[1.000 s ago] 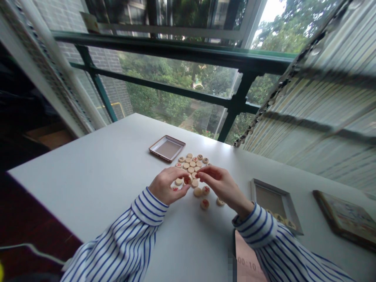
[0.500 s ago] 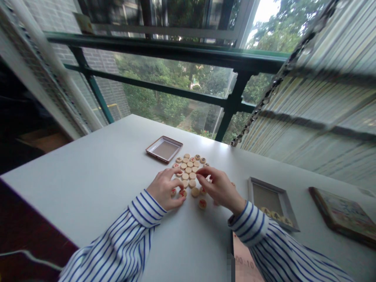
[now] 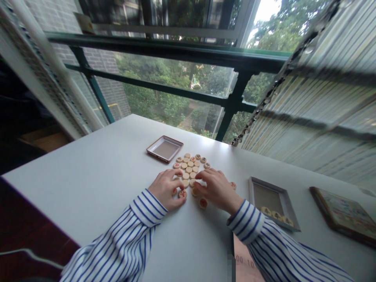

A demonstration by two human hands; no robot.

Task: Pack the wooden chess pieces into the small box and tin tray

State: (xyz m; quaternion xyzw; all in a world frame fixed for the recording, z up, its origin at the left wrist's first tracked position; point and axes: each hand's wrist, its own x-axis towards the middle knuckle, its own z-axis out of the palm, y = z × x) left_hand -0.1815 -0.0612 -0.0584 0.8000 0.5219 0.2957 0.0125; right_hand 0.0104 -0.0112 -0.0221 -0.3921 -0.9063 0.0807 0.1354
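Several round wooden pieces (image 3: 190, 164) lie in a cluster on the white table, some blank, some marked in red or black. My left hand (image 3: 167, 189) rests at the cluster's left side, fingers apart and curved around a red-marked piece (image 3: 182, 194). Over the right side of the cluster is my right hand (image 3: 216, 190), its fingers curved and thumb near the blank pieces; whether it pinches one is hidden. A red-marked piece (image 3: 203, 203) lies just in front of it, and another (image 3: 233, 185) shows beyond its wrist.
An open tray lid (image 3: 149, 150) lies behind the cluster. At the right, a grey tray (image 3: 289, 203) holds several pieces, beside a box with a picture (image 3: 346, 211). A pink screen (image 3: 245, 254) shows under my right sleeve. The white table (image 3: 102, 172) meets a railed window.
My right hand has moved slightly down, its fingers lower over the near pieces, uncovering pieces at the cluster's right. My left hand has stayed almost still.
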